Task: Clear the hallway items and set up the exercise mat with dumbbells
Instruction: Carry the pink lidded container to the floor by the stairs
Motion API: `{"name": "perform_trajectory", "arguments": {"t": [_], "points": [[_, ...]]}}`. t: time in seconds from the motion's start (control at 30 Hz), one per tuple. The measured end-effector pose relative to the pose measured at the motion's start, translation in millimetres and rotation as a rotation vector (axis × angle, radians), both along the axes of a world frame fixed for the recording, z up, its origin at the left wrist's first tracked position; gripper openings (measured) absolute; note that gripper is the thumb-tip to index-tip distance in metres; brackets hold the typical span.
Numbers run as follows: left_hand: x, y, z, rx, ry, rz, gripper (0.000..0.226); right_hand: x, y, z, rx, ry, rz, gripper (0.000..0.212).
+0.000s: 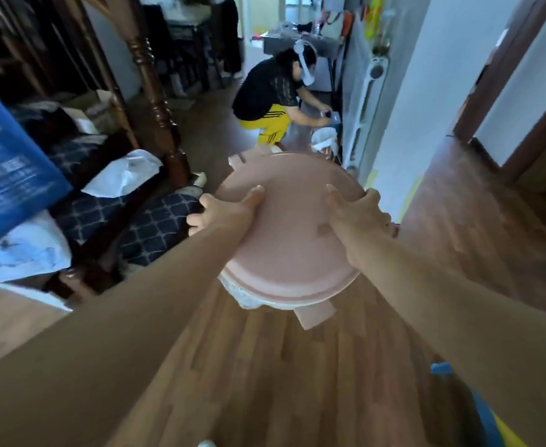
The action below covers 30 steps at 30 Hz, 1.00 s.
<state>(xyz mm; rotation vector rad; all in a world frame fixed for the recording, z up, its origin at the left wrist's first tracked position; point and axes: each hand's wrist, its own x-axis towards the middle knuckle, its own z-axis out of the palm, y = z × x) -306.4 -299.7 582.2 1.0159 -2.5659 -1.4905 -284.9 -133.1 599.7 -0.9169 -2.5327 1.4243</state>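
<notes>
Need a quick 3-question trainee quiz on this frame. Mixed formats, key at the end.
1. True or false: the left hand and the right hand both grip the pink stool by its round seat.
2. Where is the crouching person? A) farther down the hallway, by the white bin; B) sitting on the pink stool; C) standing in the doorway on the right.
3. Fill in: the big bag at the left edge is ___ in colour.
Key: 1 true; 2 A; 3 blue.

Head-worn view faces forward, downward.
</notes>
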Motion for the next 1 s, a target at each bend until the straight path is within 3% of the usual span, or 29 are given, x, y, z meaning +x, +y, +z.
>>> {"name": "perform_trajectory", "arguments": {"t": [0.3,0.6,1.0], "points": [[109,-191,11,0.006,-0.02,0.459,0.103,33,-199,15,-0.029,-0.012,0.397,0.076],[272,-403,17,0.03,-0.024,0.899,0.101,139,-449,26,0.046,-0.068,0.849,0.07],[412,-625,15,0.036,-0.013,1.172,0.102,246,-709,13,-0.005,-0.109,1.11,0.071]]}}
